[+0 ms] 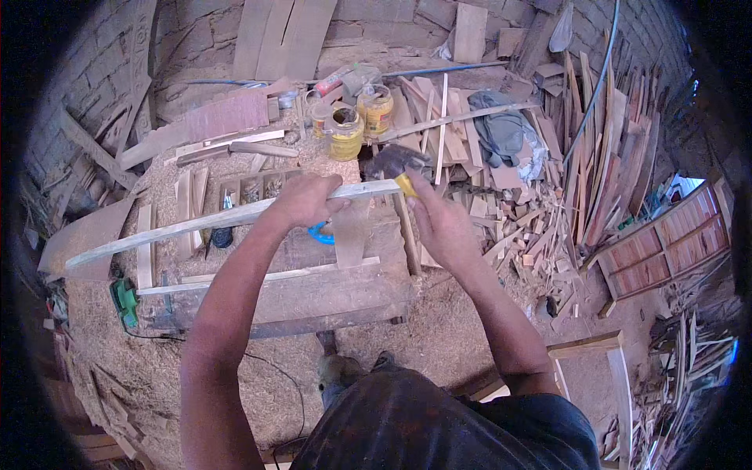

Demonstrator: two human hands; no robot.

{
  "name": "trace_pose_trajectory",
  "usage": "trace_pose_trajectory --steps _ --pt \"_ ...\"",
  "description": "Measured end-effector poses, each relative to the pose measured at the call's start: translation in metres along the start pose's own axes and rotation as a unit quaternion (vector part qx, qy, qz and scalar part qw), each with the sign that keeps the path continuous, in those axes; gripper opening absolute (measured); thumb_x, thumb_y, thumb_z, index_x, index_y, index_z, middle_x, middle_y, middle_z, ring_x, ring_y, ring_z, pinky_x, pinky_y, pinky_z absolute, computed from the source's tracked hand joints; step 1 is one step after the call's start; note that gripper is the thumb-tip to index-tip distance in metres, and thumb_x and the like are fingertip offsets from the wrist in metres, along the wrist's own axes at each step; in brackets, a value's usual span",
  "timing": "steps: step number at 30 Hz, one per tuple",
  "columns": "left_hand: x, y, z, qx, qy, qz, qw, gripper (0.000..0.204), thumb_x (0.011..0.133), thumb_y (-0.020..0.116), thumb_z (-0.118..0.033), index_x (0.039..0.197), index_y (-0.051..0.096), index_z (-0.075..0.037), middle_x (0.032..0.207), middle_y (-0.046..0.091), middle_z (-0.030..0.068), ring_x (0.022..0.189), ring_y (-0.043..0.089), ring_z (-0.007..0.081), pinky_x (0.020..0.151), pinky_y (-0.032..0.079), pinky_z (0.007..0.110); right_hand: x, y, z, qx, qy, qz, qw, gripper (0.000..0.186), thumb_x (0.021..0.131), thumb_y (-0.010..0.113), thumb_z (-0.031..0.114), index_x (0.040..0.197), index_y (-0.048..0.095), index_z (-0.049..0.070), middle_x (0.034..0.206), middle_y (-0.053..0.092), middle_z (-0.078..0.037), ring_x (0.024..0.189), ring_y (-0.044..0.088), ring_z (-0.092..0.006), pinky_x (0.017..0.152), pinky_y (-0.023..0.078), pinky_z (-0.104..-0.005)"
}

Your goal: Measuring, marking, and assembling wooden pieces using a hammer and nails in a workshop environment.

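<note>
A long, pale wooden strip (pixel 196 223) slants over the workbench, its far-left end reaching past the bench. Near its right part, my left hand (pixel 305 202) is closed around the strip. At the right end, my right hand (pixel 440 223) is closed on a small yellow object (pixel 405 185), too little shown to name its kind. Just beyond it is a dark grey object (pixel 398 160), partly hidden and unclear in kind. Below my left hand, a blue ring-shaped thing (pixel 321 233) lies on the workbench (pixel 329 298), beside a short upright-lying board (pixel 350 235).
Yellow-labelled jars (pixel 345 135) stand at the back of the bench. A green power tool (pixel 124 301) with a black cord sits at the left. Wood offcuts (pixel 517 235) pile up on the right, near a panelled wooden frame (pixel 666 244). Shavings cover the floor.
</note>
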State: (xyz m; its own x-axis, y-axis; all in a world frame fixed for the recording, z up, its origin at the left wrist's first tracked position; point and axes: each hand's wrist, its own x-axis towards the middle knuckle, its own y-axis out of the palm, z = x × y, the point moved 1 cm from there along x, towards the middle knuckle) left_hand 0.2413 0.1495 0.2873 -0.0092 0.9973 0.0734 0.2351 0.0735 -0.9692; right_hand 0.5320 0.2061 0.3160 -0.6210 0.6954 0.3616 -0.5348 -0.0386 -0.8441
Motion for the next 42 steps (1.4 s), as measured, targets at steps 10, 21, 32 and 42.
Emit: trace_pose_trajectory --steps 10,21,32,42 --pt "0.008 -0.010 0.008 -0.012 0.040 0.039 0.998 0.047 0.100 0.072 -0.049 0.118 0.073 -0.006 0.103 0.077 0.0266 0.105 0.074 0.0470 0.093 0.055 0.060 0.022 -0.128 0.070 0.216 -0.121 -0.282 0.927 0.054 0.113 0.062 0.010 0.166 0.051 0.014 0.079 0.071 -0.007 0.060 0.062 -0.0111 0.055 0.050 -0.0294" --pt "0.006 -0.009 0.005 -0.015 0.038 0.014 0.999 0.049 0.098 0.073 -0.052 0.120 0.073 -0.008 0.101 0.077 0.0251 0.103 0.075 0.0477 0.092 0.056 0.060 0.017 0.025 0.010 0.002 -0.048 -0.009 0.999 0.051 0.113 0.059 0.027 0.163 0.052 0.017 0.090 0.077 -0.023 0.078 0.075 -0.0446 0.069 0.061 -0.0546" --pt "0.003 -0.004 0.004 -0.036 0.000 0.035 0.999 0.044 0.099 0.074 -0.047 0.120 0.072 -0.009 0.099 0.076 0.0248 0.101 0.075 0.0467 0.089 0.055 0.060 0.029 -0.034 0.005 0.100 -0.243 -0.305 0.915 0.067 0.108 0.062 0.008 0.172 0.039 0.010 0.096 0.076 -0.022 0.071 0.073 -0.0341 0.065 0.058 -0.0442" --pt "0.001 -0.004 0.002 -0.036 0.005 0.017 0.999 0.044 0.097 0.076 -0.046 0.121 0.071 -0.009 0.099 0.076 0.0260 0.099 0.074 0.0475 0.085 0.055 0.060 0.018 -0.039 0.005 0.236 -0.043 -0.234 0.942 0.063 0.110 0.064 0.014 0.169 0.044 0.008 0.074 0.065 -0.017 0.055 0.059 -0.0336 0.059 0.051 -0.0401"
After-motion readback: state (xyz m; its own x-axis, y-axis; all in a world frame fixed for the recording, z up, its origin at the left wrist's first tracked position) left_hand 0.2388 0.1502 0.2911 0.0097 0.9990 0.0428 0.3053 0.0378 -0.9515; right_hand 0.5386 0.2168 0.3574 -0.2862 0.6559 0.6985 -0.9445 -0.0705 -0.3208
